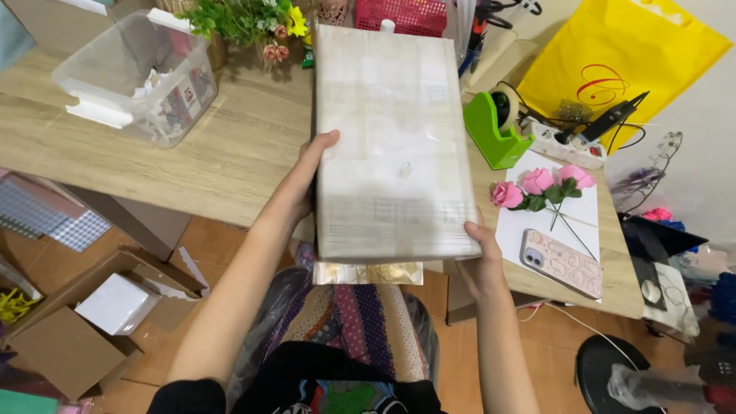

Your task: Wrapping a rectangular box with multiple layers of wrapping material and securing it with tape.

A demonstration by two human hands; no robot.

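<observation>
Gripping the pale box (391, 142) by its long edges, the left hand (303, 188) and right hand (481, 257) hold it above the table (230, 153) edge, between a plastic bin (138, 73) and a tape dispenser (494, 126).

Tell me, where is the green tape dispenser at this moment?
In the head view, the green tape dispenser stands on the wooden table, on the right of the large pale wrapped package, just above the three pink artificial roses and beside the white power strip.

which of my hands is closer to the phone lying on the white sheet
Right. Your right hand grips the wrapped package's lower right corner, just left of the phone. Your left hand holds the package's left edge, on the far side from the phone.
</observation>
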